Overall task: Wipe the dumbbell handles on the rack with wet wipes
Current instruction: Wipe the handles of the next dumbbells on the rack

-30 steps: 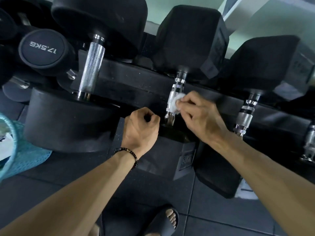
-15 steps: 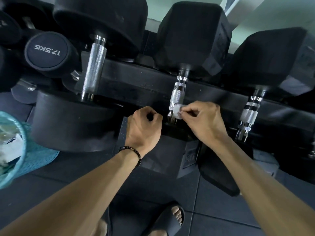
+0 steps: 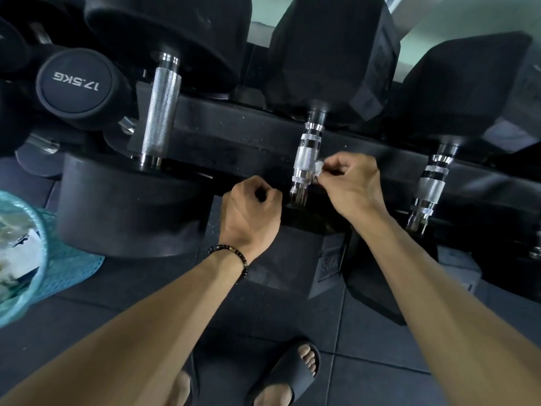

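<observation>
A: Dumbbell handle [image 3: 306,165], middle of rack [image 3: 234,136]: your right hand [image 3: 351,183] pinched the balled wet wipe [image 3: 318,168] against its right side, low down.

B: Left hand [image 3: 251,212]?

A: Curled beside the handle's base, seemingly holding nothing. You needed to wrap the wipe round the knurling and run its full length.
</observation>
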### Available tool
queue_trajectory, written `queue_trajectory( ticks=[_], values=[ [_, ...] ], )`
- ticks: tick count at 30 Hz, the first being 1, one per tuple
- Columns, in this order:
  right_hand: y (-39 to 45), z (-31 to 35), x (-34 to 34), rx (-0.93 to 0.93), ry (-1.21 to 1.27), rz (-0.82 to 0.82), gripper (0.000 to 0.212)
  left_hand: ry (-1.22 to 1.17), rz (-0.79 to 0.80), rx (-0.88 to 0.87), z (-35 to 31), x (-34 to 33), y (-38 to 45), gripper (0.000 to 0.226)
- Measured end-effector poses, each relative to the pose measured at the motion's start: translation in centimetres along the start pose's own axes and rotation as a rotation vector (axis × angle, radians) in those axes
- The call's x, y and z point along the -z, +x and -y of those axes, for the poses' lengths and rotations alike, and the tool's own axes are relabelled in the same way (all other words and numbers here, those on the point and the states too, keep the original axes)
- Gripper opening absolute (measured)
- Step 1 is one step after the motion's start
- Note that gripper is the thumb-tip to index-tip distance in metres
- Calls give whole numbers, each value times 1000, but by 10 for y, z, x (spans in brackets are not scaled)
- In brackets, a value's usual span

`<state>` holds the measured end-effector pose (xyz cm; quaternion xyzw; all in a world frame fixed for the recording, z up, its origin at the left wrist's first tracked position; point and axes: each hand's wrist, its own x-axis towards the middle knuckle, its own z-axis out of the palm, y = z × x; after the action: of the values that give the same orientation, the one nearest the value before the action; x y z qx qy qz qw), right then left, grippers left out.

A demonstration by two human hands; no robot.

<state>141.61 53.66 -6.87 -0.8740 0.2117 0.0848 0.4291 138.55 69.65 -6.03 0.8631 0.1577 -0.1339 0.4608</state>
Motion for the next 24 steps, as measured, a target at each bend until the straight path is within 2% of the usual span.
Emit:
queue_trajectory(
  ticks=[4,7,9,11,13,16,21,24],
  values=[
    [-16,-6,0,-11,13,55,22,15,-3,-11,-1,1,0,22],
    [-11,8,-1,82,56,-85,10,22,-7,-21,0,0,1,21],
    [7,22,-4,119,85,-211,17,29,-5,-31,0,1,1,19],
    [18,29,-7,96,130,-247,19,37,0,-31,0,0,1,18],
    [12,25,-8,67,64,-210,23,40,-1,-30,0,0,1,18],
    [-9,18,-4,54,13,-102,15,39,-1,-44,0,1,1,18],
    [26,40,-5,77,152,-258,27,40,-5,-56,0,0,2,17],
    [10,21,-10,18,160,-151,32,52,0,-43,1,1,1,17]
  ],
)
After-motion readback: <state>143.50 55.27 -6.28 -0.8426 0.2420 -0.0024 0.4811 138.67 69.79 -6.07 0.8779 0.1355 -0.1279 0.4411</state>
